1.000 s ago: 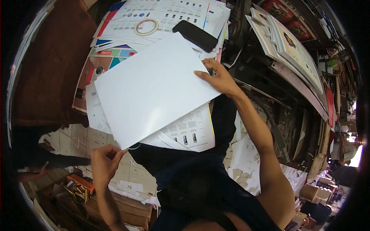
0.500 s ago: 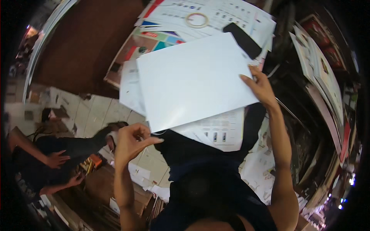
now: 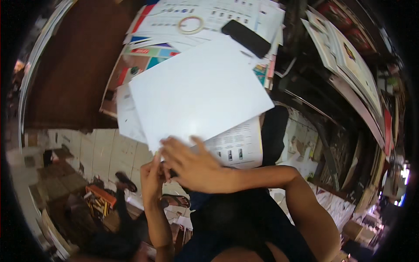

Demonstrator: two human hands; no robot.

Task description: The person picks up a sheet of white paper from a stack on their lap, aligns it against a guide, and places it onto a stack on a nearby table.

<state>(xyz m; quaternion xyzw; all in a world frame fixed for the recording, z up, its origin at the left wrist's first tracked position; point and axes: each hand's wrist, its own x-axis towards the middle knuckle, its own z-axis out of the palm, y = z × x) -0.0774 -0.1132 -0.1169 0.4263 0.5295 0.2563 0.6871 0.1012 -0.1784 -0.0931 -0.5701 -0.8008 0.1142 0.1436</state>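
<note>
A large blank white sheet [image 3: 200, 87] lies aslant on a pile of printed papers in front of me. At its near left corner my two hands meet. My left hand [image 3: 152, 181] is closed, with thumb and fingertips drawn together just below that corner; what they grip is hidden behind the other hand. My right hand [image 3: 198, 170] reaches across from the right, fingers stretched over the same corner and slightly blurred. From beneath the sheet sticks out a printed page [image 3: 240, 146].
On the far papers [image 3: 209, 11] rest a ring-shaped tape roll [image 3: 190, 25] and a black phone-like slab [image 3: 246, 38]. A brown board [image 3: 74, 65] stands at left, and boards [image 3: 345, 52] lean at right. An orange tray of tools [image 3: 100, 196] sits lower left, beside another person's sandaled foot [image 3: 176, 200].
My right hand has left the sheet's right edge and crossed to its near left corner, beside my left hand. The view has shifted, and the person at left has moved lower in it.
</note>
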